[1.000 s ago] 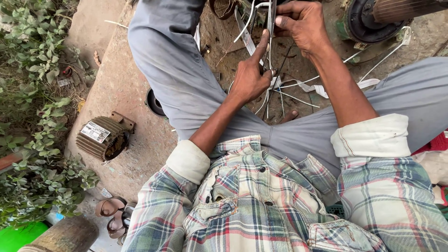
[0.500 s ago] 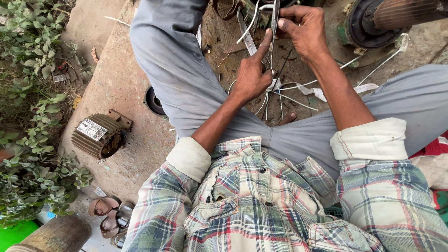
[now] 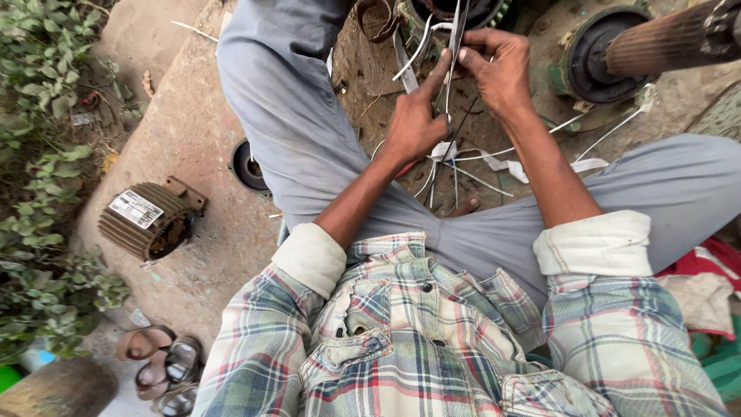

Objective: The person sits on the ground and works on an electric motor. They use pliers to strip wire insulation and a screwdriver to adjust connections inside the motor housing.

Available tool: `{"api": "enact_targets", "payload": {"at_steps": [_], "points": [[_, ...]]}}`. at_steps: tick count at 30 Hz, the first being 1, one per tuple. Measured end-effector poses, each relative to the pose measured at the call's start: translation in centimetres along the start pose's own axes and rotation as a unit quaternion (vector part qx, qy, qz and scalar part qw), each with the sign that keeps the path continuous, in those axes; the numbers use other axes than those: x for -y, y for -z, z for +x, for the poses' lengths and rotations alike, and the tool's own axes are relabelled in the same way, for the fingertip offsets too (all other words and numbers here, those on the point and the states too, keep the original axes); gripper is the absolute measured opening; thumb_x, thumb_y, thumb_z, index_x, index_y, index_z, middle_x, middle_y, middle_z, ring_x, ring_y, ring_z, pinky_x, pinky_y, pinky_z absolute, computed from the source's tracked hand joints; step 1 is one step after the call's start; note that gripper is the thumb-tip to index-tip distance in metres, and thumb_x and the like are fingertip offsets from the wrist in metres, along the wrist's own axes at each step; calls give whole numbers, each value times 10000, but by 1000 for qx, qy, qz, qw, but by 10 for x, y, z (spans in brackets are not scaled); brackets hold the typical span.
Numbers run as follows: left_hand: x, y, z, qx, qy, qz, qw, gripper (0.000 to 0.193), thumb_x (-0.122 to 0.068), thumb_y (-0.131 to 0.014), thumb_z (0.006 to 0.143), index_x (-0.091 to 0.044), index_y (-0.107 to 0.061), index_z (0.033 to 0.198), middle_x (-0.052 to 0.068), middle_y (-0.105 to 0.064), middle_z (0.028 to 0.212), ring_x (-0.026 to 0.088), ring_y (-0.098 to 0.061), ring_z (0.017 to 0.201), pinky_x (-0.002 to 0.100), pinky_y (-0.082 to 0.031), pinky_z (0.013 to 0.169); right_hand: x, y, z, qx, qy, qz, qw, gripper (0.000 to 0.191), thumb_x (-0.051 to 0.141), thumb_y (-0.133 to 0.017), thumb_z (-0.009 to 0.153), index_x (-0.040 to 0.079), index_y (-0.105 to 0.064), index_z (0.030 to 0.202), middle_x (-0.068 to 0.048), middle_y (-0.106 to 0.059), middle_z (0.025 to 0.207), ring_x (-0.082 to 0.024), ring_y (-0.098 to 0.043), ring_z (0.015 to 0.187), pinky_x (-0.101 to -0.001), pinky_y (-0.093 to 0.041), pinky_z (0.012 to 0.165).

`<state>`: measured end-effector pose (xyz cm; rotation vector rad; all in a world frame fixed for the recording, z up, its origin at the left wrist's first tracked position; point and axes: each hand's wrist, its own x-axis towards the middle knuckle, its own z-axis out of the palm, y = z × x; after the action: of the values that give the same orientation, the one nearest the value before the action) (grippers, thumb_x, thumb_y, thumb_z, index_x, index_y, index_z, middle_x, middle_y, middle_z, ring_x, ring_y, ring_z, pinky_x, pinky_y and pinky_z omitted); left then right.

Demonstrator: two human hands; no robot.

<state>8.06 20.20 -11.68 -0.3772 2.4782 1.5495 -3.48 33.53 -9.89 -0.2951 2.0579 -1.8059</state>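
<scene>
I sit cross-legged in grey trousers and a plaid shirt with rolled sleeves. My left hand pinches a bundle of thin white wires and strips that hang between my knees. Above it, my right hand grips a slim dark metal tool that stands upright against the same wires. The two hands nearly touch. The wires run up toward a round motor body at the top edge, mostly cut off.
A ribbed brown motor housing lies on the concrete slab at left. A dark round cap sits by my left knee. Green plants line the left edge. Sandals lie below. A rotor with shaft rests top right.
The view has shifted slightly. My hands stay on the wires and tool, the right one a little lower and closer to the left.
</scene>
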Motion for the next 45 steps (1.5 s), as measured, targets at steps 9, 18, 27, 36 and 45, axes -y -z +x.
{"api": "enact_targets", "payload": {"at_steps": [9, 18, 27, 36, 45], "points": [[-5, -16, 3, -63, -37, -8, 997, 1048, 56, -555, 717, -315, -245, 1647, 236, -700, 1319, 228, -769, 722, 382, -668, 815, -1, 4, 1, 12, 1, -5, 1000, 150, -59, -723, 946, -31, -755, 1090, -115, -780, 973, -152, -774, 824, -304, -685, 754], [-18, 27, -36, -14, -24, -53, 998, 1055, -138, -751, 845, -382, -96, 1636, 237, -674, 1360, 201, -724, 659, 378, -652, 791, -3, 16, 7, 60, -43, 10, 997, 138, 17, -659, 1044, -31, -715, 1160, -86, -759, 980, -155, -768, 835, -302, -690, 744], [-18, 13, -51, 29, -3, -76, 997, 1049, -94, -710, 824, -327, -108, 1651, 290, -644, 1320, 279, -750, 771, 434, -601, 914, -2, 14, 15, 74, -47, -86, 992, 120, 24, -609, 1052, -14, -703, 1115, -85, -743, 927, -134, -758, 781, -257, -656, 653], [-7, -4, -47, 18, -38, -71, 997, 1096, -50, -640, 778, -283, 1, 1636, 341, -622, 1330, 292, -744, 627, 432, -659, 794, 5, 11, 4, 108, -38, -26, 993, 176, 8, -629, 1054, -8, -690, 1219, -67, -739, 1001, -119, -738, 853, -291, -684, 708], [-6, -15, -35, -4, -40, -22, 999, 1074, -78, -650, 829, -222, 25, 1652, 163, -677, 634, 274, -657, 470, 457, -624, 616, -2, 10, 2, 99, -24, 37, 994, 227, 28, -716, 1018, -9, -724, 1242, -108, -774, 1090, -154, -757, 883, -341, -693, 732]]}}
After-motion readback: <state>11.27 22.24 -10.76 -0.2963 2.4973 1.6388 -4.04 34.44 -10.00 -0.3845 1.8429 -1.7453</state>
